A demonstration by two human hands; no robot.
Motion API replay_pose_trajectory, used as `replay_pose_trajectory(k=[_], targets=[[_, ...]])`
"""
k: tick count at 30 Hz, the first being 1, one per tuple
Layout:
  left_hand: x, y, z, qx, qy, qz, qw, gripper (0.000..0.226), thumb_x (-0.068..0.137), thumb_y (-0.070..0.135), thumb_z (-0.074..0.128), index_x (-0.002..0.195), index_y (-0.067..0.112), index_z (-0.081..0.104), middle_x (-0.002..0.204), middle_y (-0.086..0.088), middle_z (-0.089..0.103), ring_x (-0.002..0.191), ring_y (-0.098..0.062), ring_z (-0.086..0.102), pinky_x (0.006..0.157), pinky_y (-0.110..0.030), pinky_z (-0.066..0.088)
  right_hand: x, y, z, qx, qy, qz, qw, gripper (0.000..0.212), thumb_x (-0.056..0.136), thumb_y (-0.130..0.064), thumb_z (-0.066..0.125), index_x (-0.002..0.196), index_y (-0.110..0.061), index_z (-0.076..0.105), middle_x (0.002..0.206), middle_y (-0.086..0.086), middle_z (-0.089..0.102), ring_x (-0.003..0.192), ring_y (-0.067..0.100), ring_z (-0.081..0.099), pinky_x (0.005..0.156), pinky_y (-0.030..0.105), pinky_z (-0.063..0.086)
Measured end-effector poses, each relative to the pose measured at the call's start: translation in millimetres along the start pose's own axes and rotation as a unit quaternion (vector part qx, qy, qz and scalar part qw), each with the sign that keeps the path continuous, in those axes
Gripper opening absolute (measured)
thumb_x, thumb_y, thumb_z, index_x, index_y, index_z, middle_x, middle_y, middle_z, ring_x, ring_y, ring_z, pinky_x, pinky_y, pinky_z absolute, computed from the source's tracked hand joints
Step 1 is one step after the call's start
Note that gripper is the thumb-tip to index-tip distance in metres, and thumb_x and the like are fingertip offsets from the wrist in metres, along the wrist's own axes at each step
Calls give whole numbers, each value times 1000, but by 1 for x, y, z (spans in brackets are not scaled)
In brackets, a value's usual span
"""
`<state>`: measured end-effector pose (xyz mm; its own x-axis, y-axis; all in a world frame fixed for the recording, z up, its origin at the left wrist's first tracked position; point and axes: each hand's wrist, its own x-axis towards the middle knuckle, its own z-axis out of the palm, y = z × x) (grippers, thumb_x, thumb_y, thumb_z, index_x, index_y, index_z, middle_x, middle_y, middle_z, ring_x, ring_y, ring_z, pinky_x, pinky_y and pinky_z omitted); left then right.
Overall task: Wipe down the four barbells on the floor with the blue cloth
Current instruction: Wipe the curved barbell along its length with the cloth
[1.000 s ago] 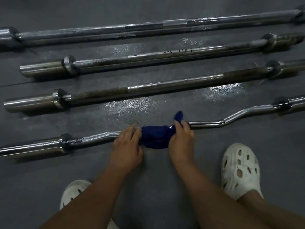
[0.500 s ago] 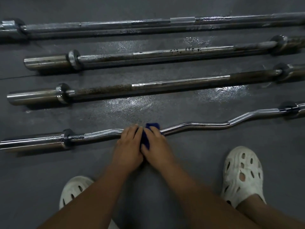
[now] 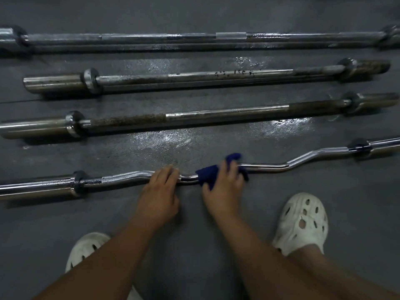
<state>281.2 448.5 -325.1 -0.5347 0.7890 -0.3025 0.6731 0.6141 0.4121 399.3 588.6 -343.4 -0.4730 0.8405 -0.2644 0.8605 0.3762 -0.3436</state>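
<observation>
A person's right hand [image 3: 225, 191] clenches the one blue cloth [image 3: 208, 173] around the middle of the curl bar [image 3: 270, 167], nearest of four barbells on the grey floor [image 3: 346, 213]. The fingers of the left hand [image 3: 159, 195] curl over the same bar just left of the cloth. Beyond the curl bar lie three straight ones, the rusted bar [image 3: 216, 116], the speckled bar [image 3: 194, 77] and the longest bar [image 3: 151, 37], and two white shoes, the left clog [image 3: 86, 252] and the right clog [image 3: 303, 221], stand on its near side.
</observation>
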Motion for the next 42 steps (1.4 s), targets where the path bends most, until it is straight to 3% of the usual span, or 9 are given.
replay_pose_trajectory(k=[5,10,14,19,21,26,28,37,42], targets=[[-9,2,-6,17,-38,-16,999,78,81,25,55,154,15,31,164,-7,19,150,-28,20,120,-42,25,14,47,-16,-20,-28,-135,990,70,83,-6,59,146,-25,37,157,0,23,128,33,39,106,42,41],[-16,3,-14,25,-48,-19,998,81,74,30,49,152,15,35,163,-7,21,150,-27,20,118,-43,28,18,44,-30,43,2,59,997,66,86,-2,48,148,-22,38,159,4,24,122,35,42,104,39,39],[-18,14,-25,7,-38,-24,999,80,73,28,51,150,11,38,161,-13,25,148,-33,25,118,-45,29,-8,-7,-9,69,-141,-241,958,47,85,-11,57,128,-30,57,134,-4,56,101,30,58,91,32,50],[-30,24,-41,1,-25,-54,998,77,85,24,58,155,18,26,165,-6,15,151,-27,15,119,-39,20,-17,-22,-24,258,-59,-12,964,48,75,8,48,107,-22,68,113,-1,64,98,12,59,83,19,43],[-37,29,-51,-4,-23,-80,997,78,89,27,57,157,21,18,166,-2,5,152,-24,8,119,-36,18,-19,-29,-39,404,-106,125,900,39,77,5,47,99,-21,65,99,5,68,85,22,65,64,27,51],[-60,45,-83,-26,1,-117,993,86,88,33,60,158,21,11,167,-3,1,152,-24,6,120,-41,21,-41,-36,-100,716,-160,364,574,22,88,-13,40,67,-18,45,47,0,44,37,13,37,41,16,20],[-67,49,-95,-10,24,-105,994,86,87,30,60,157,21,12,166,-6,3,151,-27,10,119,-43,24,-53,-37,-114,739,-203,351,538,19,89,-19,44,72,-17,51,50,1,51,39,13,41,36,13,19],[-78,54,-98,7,27,-109,994,82,91,31,56,157,19,8,166,-7,3,151,-28,9,121,-44,20,-71,-39,-117,720,-302,327,533,35,83,-32,55,110,-11,62,98,16,68,79,31,60,63,33,47],[-56,29,-79,-4,10,-102,995,82,89,30,55,157,18,11,166,-6,2,152,-26,7,120,-43,22,-37,-48,-85,641,-188,347,658,24,89,-24,51,104,-7,60,86,11,66,63,23,61,47,23,44]])
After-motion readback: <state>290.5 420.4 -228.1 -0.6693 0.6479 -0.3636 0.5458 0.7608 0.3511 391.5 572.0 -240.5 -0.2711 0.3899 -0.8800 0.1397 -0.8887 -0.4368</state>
